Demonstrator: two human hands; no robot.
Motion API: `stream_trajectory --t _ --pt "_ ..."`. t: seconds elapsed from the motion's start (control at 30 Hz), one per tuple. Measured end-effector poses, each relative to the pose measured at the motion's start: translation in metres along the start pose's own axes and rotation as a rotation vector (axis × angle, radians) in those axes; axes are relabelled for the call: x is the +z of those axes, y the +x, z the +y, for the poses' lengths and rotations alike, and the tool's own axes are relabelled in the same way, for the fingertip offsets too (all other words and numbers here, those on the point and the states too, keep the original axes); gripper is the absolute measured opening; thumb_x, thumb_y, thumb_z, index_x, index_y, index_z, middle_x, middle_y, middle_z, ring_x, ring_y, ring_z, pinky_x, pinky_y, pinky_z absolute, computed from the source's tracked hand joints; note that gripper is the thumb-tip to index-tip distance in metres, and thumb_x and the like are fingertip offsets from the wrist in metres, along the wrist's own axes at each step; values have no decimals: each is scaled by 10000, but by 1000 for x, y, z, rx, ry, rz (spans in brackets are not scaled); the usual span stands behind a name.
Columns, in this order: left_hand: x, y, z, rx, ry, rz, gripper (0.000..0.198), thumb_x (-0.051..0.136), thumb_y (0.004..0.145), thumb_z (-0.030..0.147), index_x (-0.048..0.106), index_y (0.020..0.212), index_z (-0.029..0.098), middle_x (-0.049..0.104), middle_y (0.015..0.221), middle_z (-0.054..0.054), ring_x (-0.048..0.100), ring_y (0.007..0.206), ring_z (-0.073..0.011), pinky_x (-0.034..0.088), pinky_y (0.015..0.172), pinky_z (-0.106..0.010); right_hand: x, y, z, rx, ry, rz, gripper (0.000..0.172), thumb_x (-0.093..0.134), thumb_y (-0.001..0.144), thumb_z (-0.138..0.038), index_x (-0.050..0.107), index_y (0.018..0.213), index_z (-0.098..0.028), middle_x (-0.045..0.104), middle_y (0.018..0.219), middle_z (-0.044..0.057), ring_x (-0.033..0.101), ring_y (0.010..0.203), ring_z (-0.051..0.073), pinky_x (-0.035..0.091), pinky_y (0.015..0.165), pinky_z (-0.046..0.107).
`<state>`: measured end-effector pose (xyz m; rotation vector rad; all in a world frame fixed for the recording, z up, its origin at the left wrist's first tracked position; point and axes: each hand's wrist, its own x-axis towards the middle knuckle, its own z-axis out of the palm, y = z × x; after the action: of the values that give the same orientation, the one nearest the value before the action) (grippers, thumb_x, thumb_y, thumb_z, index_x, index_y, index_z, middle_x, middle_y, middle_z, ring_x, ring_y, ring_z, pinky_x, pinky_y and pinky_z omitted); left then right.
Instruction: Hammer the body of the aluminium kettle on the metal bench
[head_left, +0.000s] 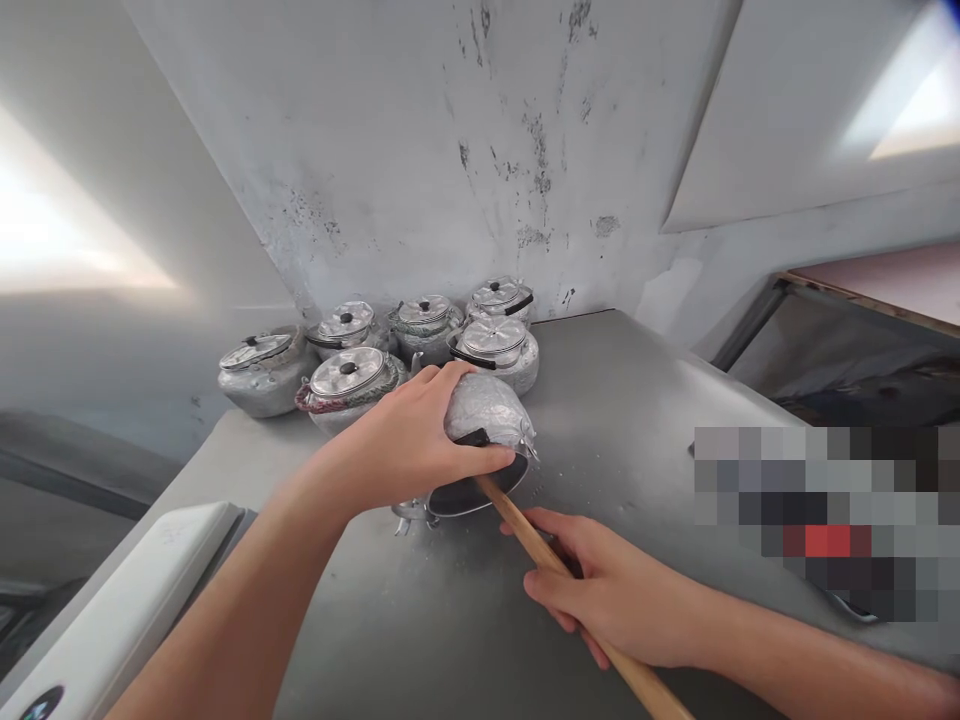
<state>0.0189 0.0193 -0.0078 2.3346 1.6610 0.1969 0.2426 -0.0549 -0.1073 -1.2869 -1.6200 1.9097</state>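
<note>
My left hand (420, 435) is closed over a dented metal kettle (495, 405), thumb at the rim. The kettle lies tipped, its dark round mouth facing me and its lid off. My right hand (600, 580) grips a wooden stick (529, 535), whose far end reaches into the kettle's mouth; that end is hidden inside. A black handle grip (472, 438) shows beside my left thumb. Just behind the tipped kettle stands a lidded kettle (495, 345), and to its left another one with a red and green wrapped handle (349, 375).
Several more lidded kettles stand at the back, among them one at the far left (262, 375). A grey metal tabletop (592, 420) carries them. A white box-like device (127, 610) lies at the left front. At the right is a blurred-out patch (817, 520); a stained wall (480, 150) rises behind.
</note>
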Motion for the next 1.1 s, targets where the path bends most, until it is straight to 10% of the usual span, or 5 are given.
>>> stream_trajectory --t 1.1 --pt "2 1 0 52 -7 53 854 628 810 795 467 1494 310 591 1402 -110 578 1257 -403 477 975 -462 -4 6 1 -1 94 -46 445 461 1074 -553 644 1205 -169 597 637 -81 504 383 74 452 378 205"
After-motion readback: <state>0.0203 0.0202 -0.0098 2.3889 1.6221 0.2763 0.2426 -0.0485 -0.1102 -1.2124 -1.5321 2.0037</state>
